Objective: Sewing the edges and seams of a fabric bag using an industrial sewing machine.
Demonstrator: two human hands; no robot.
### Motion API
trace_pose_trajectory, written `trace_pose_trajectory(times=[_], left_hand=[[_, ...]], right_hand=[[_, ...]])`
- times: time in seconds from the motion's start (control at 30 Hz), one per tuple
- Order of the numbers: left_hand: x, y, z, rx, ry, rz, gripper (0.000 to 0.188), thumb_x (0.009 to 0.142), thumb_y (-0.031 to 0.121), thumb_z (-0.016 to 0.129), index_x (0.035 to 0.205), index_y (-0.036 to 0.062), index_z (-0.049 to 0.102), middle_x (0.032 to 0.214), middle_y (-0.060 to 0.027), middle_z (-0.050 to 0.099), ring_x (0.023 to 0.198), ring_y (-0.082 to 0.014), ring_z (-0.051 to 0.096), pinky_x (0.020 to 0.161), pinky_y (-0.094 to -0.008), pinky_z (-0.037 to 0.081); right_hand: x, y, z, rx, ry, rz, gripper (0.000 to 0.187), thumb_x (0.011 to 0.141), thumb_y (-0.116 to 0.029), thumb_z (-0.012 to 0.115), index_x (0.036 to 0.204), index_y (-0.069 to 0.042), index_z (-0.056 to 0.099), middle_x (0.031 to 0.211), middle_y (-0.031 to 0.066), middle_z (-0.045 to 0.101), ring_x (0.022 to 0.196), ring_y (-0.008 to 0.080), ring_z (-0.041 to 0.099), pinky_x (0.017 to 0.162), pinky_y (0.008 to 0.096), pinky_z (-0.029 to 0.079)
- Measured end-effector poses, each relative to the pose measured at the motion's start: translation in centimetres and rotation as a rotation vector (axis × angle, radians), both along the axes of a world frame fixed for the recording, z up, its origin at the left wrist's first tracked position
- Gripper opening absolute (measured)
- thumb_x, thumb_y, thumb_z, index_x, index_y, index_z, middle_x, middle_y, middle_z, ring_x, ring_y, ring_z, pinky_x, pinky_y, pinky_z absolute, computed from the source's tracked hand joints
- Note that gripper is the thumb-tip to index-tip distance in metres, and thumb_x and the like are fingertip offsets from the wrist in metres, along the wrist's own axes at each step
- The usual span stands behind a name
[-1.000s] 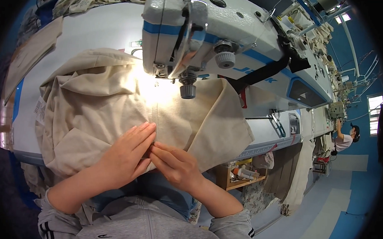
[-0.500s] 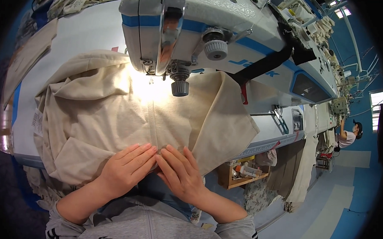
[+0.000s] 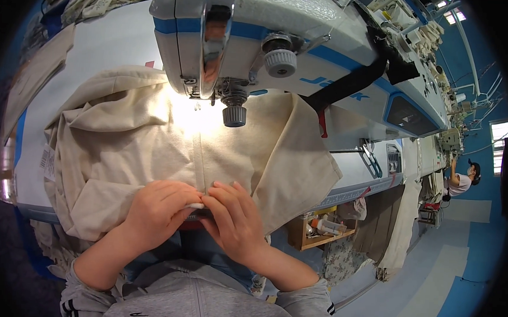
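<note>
A beige cloth garment piece (image 3: 118, 152) lies spread under the sewing machine (image 3: 225, 35), a seam running down its middle toward me. The lamp lights it brightly around the needle. At the cloth's near edge, my left hand (image 3: 160, 212) pinches a small fold of it between thumb and fingers. Close beside it, my right hand (image 3: 233, 219) also grips the edge at the seam, fingers bent over the cloth and thumb below. The two hands almost touch at the fingertips. A label (image 3: 48, 162) shows on the cloth's left side.
Green-handled thread snips (image 3: 371, 158) rest on the machine bed at the right. Below the table edge hangs a wooden drawer (image 3: 304, 233) with bottles. More fabric (image 3: 105, 3) is heaped at the far left. Another person (image 3: 461, 182) works far off to the right.
My fingers, which lay nearly flat on the cloth, are now bent around its near edge. A small fold of that edge is lifted between them.
</note>
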State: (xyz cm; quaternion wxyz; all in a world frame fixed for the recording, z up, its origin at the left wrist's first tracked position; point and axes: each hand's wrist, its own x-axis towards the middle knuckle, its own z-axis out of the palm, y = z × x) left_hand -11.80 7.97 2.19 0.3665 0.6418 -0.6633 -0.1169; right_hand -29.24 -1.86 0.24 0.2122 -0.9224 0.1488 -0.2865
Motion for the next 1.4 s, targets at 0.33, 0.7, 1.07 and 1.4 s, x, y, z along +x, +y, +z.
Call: trace_pose_trajectory(times=[0.33, 0.7, 1.07, 1.4], left_hand=[[-0.2, 0.1, -0.5, -0.087, -0.057, -0.001, 0.021, 0.068, 0.003, 0.073, 0.088, 0.0086, 0.069, 0.092, -0.0034, 0.071, 0.085, -0.0230, 0.068, 0.072, -0.0353, 0.052], [-1.0, 1.4, -1.7, -0.185, 0.062, 0.087, 0.013, 0.075, 0.008, 0.074, 0.087, 0.0091, 0.069, 0.088, -0.0036, 0.070, 0.080, -0.0208, 0.069, 0.064, -0.0333, 0.054], [8.6, -6.6, 0.6, -0.092, 0.014, 0.242, 0.030, 0.089, 0.005, 0.060, 0.118, 0.0013, 0.056, 0.114, -0.0167, 0.062, 0.098, -0.0344, 0.064, 0.083, -0.0426, 0.052], [11.8, -12.9, -3.0, -0.017, -0.067, 0.506, 0.024, 0.088, 0.016, 0.067, 0.109, 0.0062, 0.061, 0.108, -0.0093, 0.064, 0.091, -0.0311, 0.066, 0.078, -0.0411, 0.053]], right_hand=[[0.5, -1.5, -0.7, -0.031, -0.077, 0.070, 0.022, 0.075, -0.009, 0.065, 0.096, -0.005, 0.064, 0.100, 0.0067, 0.061, 0.100, 0.0240, 0.062, 0.091, 0.0420, 0.052], [1.3, -1.7, 0.7, 0.021, -0.054, 0.109, 0.029, 0.072, -0.007, 0.072, 0.101, -0.004, 0.067, 0.106, 0.0074, 0.065, 0.104, 0.0236, 0.064, 0.092, 0.0412, 0.053], [1.9, -2.3, 0.8, -0.169, -0.014, 0.278, 0.026, 0.071, -0.004, 0.068, 0.097, -0.004, 0.069, 0.102, 0.0063, 0.066, 0.099, 0.0211, 0.067, 0.085, 0.0346, 0.059], [2.3, -3.6, 1.7, -0.156, 0.051, 0.327, 0.025, 0.072, -0.004, 0.067, 0.097, -0.002, 0.068, 0.101, 0.0062, 0.066, 0.097, 0.0210, 0.067, 0.079, 0.0318, 0.058]])
